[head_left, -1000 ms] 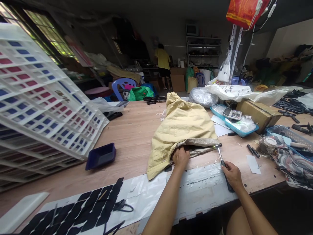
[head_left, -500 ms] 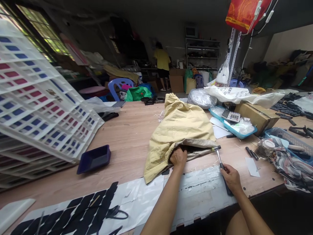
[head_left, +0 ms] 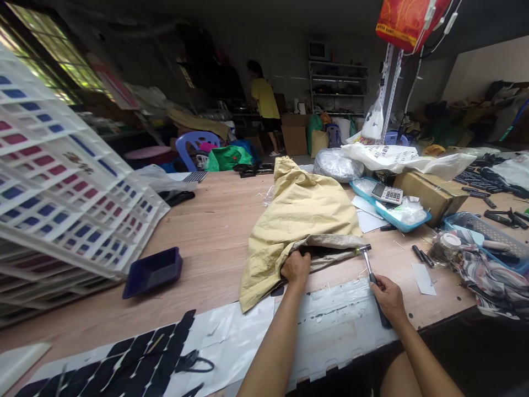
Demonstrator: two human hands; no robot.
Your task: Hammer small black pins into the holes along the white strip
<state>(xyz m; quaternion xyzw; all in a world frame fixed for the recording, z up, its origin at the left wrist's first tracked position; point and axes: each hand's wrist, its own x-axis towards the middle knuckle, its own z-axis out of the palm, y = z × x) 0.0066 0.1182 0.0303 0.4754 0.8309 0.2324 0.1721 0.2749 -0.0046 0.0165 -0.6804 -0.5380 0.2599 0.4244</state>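
A yellow cloth sack (head_left: 306, 204) lies on the bench with its mouth facing me, its grey inner side showing along the rim. My left hand (head_left: 296, 268) is at the left of the opening, fingers curled and partly inside; what they hold is hidden in the dark mouth. In my right hand (head_left: 388, 298) is a hammer (head_left: 369, 266), gripped by its black handle. Its metal head points away from me and touches or nearly touches the right corner of the sack's mouth. Beneath both forearms lies a pale plastic-covered board (head_left: 343, 320).
At left, a white plastic crate (head_left: 82, 182) leans near a dark blue tray (head_left: 152, 271). Black pieces (head_left: 140, 353) lie on white sheeting. On the right are a blue tray (head_left: 407, 223) with a calculator (head_left: 387, 193), a cardboard box (head_left: 432, 193) and a basket (head_left: 450, 220). A person (head_left: 265, 105) stands far back.
The view has shifted slightly. My left hand stays at the sack's mouth, and my right keeps its grip on the hammer. The person at the back has turned and leans left.
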